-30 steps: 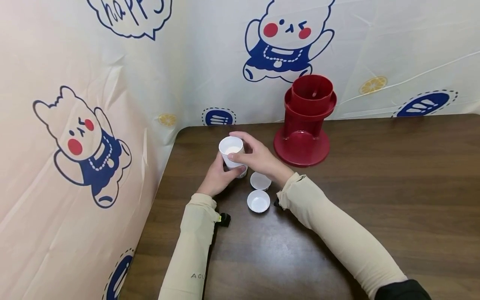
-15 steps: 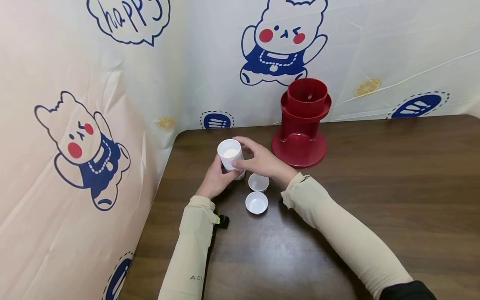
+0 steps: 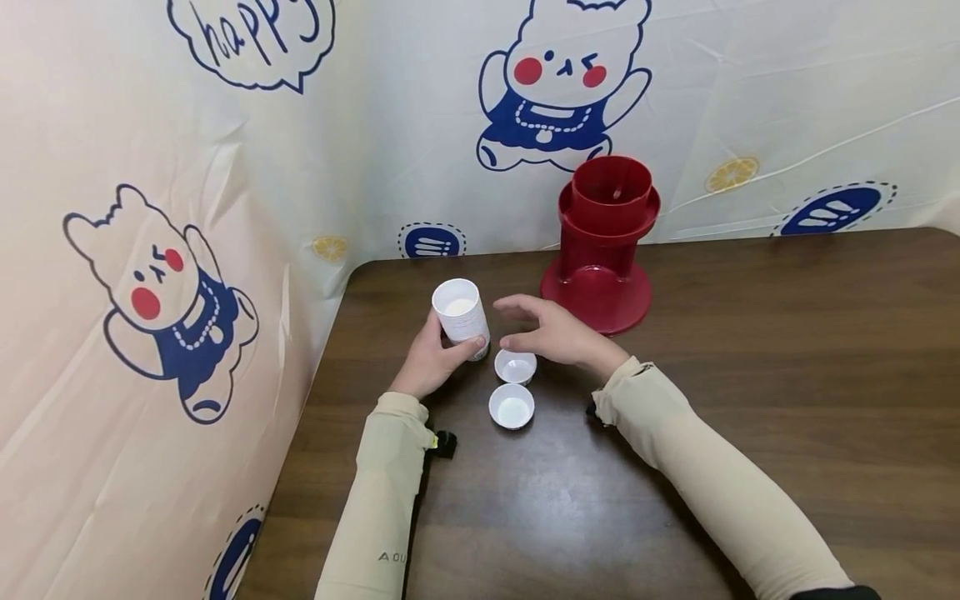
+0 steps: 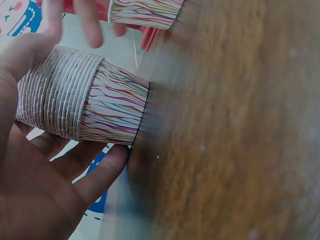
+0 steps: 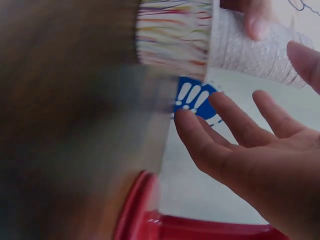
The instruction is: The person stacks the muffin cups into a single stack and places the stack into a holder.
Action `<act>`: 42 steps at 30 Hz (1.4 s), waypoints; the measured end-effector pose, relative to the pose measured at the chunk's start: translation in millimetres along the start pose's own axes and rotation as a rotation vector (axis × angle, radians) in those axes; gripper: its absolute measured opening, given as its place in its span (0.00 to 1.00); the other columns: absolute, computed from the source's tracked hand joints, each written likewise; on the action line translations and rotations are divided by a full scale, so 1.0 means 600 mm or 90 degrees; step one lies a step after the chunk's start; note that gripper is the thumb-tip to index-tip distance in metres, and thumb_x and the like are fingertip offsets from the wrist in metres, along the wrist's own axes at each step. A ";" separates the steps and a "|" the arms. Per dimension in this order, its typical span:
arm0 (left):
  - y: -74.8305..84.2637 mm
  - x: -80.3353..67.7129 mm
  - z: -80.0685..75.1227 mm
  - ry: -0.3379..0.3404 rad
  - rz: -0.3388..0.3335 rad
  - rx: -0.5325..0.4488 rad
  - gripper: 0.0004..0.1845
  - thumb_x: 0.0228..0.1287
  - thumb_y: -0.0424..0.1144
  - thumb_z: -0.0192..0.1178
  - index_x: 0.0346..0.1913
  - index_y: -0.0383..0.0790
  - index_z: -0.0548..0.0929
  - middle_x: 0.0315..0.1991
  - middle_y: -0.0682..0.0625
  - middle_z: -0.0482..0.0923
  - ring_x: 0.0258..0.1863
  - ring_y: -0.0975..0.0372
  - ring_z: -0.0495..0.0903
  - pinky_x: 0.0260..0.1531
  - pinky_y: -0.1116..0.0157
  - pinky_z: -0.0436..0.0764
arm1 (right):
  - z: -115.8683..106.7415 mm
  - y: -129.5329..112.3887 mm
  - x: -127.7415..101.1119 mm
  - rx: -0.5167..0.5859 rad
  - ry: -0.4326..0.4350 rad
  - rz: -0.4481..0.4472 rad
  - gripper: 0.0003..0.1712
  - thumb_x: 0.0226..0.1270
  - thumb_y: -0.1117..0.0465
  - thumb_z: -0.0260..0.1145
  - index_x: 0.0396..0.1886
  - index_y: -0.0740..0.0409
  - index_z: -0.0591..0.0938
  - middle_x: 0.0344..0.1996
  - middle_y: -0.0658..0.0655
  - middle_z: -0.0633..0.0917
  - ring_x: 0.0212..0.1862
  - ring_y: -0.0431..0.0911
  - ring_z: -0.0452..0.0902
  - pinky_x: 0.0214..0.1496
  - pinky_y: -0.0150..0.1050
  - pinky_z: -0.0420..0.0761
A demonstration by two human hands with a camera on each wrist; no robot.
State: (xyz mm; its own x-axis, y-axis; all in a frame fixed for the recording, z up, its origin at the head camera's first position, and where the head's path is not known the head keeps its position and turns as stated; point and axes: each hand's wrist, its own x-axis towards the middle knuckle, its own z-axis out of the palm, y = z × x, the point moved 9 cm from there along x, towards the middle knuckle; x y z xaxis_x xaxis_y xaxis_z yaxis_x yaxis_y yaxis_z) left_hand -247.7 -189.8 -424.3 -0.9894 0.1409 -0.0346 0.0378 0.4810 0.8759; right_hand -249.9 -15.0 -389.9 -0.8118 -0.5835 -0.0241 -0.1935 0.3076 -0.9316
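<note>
My left hand [image 3: 429, 360] grips a stack of nested white paper cups [image 3: 462, 321], its thumb and fingers around the side. In the left wrist view the stack's lowest cup [image 4: 116, 104] shows coloured wavy stripes, and rims crowd together above it. My right hand [image 3: 561, 333] is spread just right of the stack, holding nothing. Below its fingers stands a single paper cup [image 3: 516, 367], with another single cup [image 3: 512, 407] nearer to me, both upright. The right wrist view shows that hand's fingers [image 5: 240, 120] parted and slightly bent, apart from the stack [image 5: 260, 47].
A red plastic stand [image 3: 600, 304] with a round base and a cylindrical top is at the table's back edge, beyond my right hand. The brown wooden table [image 3: 750, 375] meets a printed cloth [image 3: 390, 150] at the back and left.
My right hand has let go of the cup stack and drawn back to the right, fingers parting. My left hand keeps its grip on the stack, nearly still.
</note>
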 end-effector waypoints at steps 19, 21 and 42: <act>-0.004 0.001 0.000 -0.001 0.008 -0.012 0.39 0.62 0.43 0.72 0.70 0.40 0.62 0.61 0.41 0.73 0.59 0.50 0.74 0.62 0.50 0.71 | 0.024 0.034 -0.030 -0.074 -0.124 -0.001 0.42 0.61 0.64 0.73 0.74 0.65 0.67 0.70 0.62 0.72 0.70 0.53 0.66 0.71 0.50 0.65; -0.004 0.000 0.000 -0.003 0.005 -0.010 0.40 0.62 0.44 0.72 0.71 0.40 0.62 0.61 0.41 0.73 0.59 0.50 0.73 0.62 0.50 0.71 | 0.026 0.036 -0.032 -0.085 -0.127 0.003 0.41 0.61 0.64 0.73 0.74 0.64 0.68 0.69 0.60 0.73 0.70 0.52 0.66 0.71 0.49 0.65; -0.001 0.002 0.000 0.000 0.005 -0.009 0.40 0.61 0.44 0.72 0.71 0.40 0.62 0.61 0.41 0.73 0.60 0.49 0.73 0.63 0.50 0.70 | 0.005 0.038 -0.063 -0.120 -0.092 -0.020 0.31 0.60 0.62 0.74 0.63 0.61 0.77 0.58 0.56 0.80 0.62 0.53 0.73 0.66 0.50 0.71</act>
State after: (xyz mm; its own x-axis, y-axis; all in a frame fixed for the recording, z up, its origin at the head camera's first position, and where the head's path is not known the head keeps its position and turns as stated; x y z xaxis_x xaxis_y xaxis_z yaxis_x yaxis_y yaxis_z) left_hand -248.7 -189.8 -425.1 -0.9892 0.1443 -0.0272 0.0440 0.4680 0.8826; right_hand -222.2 11.7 -411.4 -0.7191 -0.6922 -0.0610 -0.3274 0.4149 -0.8489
